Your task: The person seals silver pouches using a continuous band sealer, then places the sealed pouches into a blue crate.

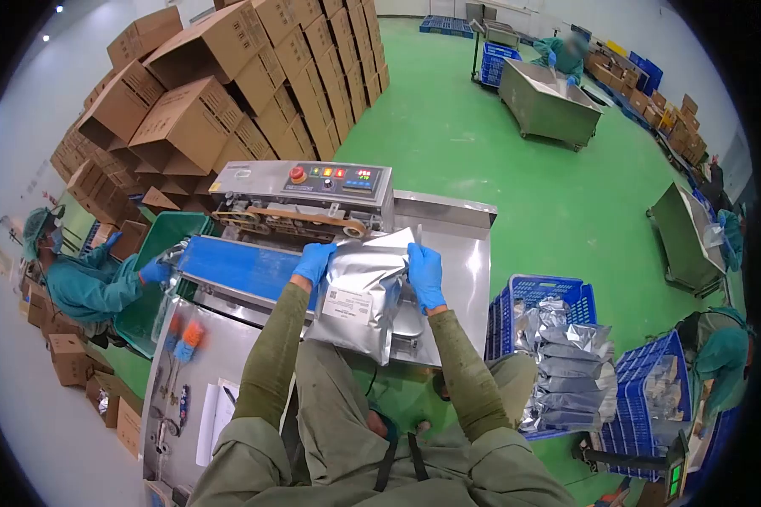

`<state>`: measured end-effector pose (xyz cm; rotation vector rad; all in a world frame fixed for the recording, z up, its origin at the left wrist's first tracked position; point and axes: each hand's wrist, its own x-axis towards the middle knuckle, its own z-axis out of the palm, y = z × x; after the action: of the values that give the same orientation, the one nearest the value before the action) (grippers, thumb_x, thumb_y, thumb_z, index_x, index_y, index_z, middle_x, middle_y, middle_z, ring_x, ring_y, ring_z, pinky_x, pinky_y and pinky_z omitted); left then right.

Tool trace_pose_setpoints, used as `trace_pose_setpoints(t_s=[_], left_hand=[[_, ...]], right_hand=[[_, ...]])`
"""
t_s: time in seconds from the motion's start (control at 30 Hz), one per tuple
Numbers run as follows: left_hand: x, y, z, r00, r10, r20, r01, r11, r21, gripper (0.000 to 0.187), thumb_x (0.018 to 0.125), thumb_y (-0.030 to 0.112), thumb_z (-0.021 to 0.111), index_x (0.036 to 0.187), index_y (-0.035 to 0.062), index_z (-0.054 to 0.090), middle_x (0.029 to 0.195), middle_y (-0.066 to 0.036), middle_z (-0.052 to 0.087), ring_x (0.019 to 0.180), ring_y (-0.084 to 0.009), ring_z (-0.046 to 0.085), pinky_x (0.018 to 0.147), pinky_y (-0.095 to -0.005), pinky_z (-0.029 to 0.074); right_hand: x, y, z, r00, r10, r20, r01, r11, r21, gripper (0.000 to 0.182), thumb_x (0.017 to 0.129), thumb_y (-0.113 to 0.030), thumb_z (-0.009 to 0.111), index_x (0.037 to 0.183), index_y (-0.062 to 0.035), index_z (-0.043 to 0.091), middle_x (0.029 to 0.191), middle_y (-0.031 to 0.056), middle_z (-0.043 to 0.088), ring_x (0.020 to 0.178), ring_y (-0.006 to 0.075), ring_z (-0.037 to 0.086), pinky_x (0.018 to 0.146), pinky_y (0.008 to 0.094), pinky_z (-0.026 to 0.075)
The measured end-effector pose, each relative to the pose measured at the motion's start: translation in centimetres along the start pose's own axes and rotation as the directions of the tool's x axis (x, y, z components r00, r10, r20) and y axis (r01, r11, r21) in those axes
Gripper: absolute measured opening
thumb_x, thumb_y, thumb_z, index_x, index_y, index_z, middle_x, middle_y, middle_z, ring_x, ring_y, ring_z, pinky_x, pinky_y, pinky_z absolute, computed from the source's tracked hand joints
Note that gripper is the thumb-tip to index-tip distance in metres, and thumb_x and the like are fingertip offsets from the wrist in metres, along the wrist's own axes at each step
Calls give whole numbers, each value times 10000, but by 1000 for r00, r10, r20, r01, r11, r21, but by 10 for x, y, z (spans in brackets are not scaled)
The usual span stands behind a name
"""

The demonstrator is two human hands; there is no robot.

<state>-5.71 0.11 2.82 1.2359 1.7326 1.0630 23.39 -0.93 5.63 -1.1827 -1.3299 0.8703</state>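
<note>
Between my two hands is a silver foil pouch with a white printed label on its front. My left hand, in a blue glove, grips its upper left edge. At the upper right edge, my right hand, gloved the same way, is closed on the foil. The pouch hangs upright at the right end of the blue conveyor belt. Just behind its top edge stands the band sealing machine, with a red button, lit displays and a brown belt along its front.
A blue crate of several foil pouches stands to my right, beside another crate. A green bin and a co-worker are at left. Stacked cartons rise behind the machine. A clipboard lies on the steel table.
</note>
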Motion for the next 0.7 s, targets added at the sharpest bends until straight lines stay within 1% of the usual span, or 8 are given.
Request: trace_pose_setpoints(t_s=[0.17, 0.33, 0.4, 0.5, 0.53, 0.6, 0.63, 0.7], left_hand=[[-5, 4, 1, 996, -11, 89, 13, 999, -29, 330, 877, 268, 668, 878, -59, 716, 787, -134, 721, 667, -150, 606, 634, -368, 494], [14, -31, -7, 907, 394, 150, -416, 783, 462, 332, 866, 310, 600, 858, -5, 708, 762, -216, 682, 644, -297, 646, 602, -432, 470], [7, -20, -13, 982, 181, 46, -187, 940, 286, 337, 876, 317, 580, 860, 4, 705, 816, -242, 680, 694, -357, 655, 624, -454, 477], [14, -23, -39, 999, 50, 4, -47, 901, 431, 348, 907, 316, 540, 884, 7, 699, 891, -232, 695, 811, -412, 656, 693, -479, 491], [39, -59, -59, 974, 198, 107, -222, 764, 606, 307, 908, 287, 558, 951, 12, 688, 898, -235, 683, 809, -393, 658, 702, -487, 489], [-34, 12, -61, 948, -259, -185, 237, 962, -133, 236, 943, 339, 588, 936, 125, 687, 745, 39, 522, 656, -122, 396, 575, -346, 373], [-21, -12, -88, 973, -215, -89, 212, 976, -47, 280, 978, 369, 549, 1044, 131, 679, 797, 44, 519, 690, -119, 440, 614, -305, 410], [-26, -35, -127, 994, -9, -110, 30, 982, 186, 336, 996, 360, 528, 1136, 78, 644, 973, -38, 541, 841, -179, 486, 742, -330, 429]], right_hand=[[-20, -17, -13, 998, 65, -18, -63, 995, 82, 406, 955, -307, 564, 736, 29, 629, 581, 153, 567, 536, 216, 548, 552, 405, 425], [-8, 12, -6, 999, 42, 13, -42, 999, -8, 349, 958, -254, 568, 753, 23, 626, 600, 162, 587, 535, 255, 551, 554, 413, 428], [-3, 11, 5, 998, 33, 49, -31, 998, -53, 285, 943, -223, 578, 818, 28, 632, 656, 181, 612, 568, 296, 582, 567, 425, 443], [5, 26, 31, 946, -290, 141, 317, 921, -229, 194, 888, -164, 591, 940, 16, 637, 772, 203, 634, 680, 360, 620, 619, 458, 473], [7, 45, 51, 873, -458, 168, 484, 771, -415, 207, 827, -109, 591, 1008, -16, 628, 839, 211, 630, 769, 393, 622, 677, 490, 489], [12, 24, 56, 901, -291, 323, 388, 874, -294, 92, 838, -90, 551, 855, -32, 619, 838, 218, 632, 768, 406, 614, 695, 505, 484], [14, 34, 57, 902, -370, 221, 422, 865, -272, 126, 845, -134, 551, 790, -40, 615, 800, 211, 628, 769, 403, 615, 704, 505, 485], [13, 0, -8, 987, 97, 129, -111, 988, 106, 314, 861, -345, 610, 810, -38, 658, 800, 221, 646, 776, 405, 630, 722, 492, 489]])
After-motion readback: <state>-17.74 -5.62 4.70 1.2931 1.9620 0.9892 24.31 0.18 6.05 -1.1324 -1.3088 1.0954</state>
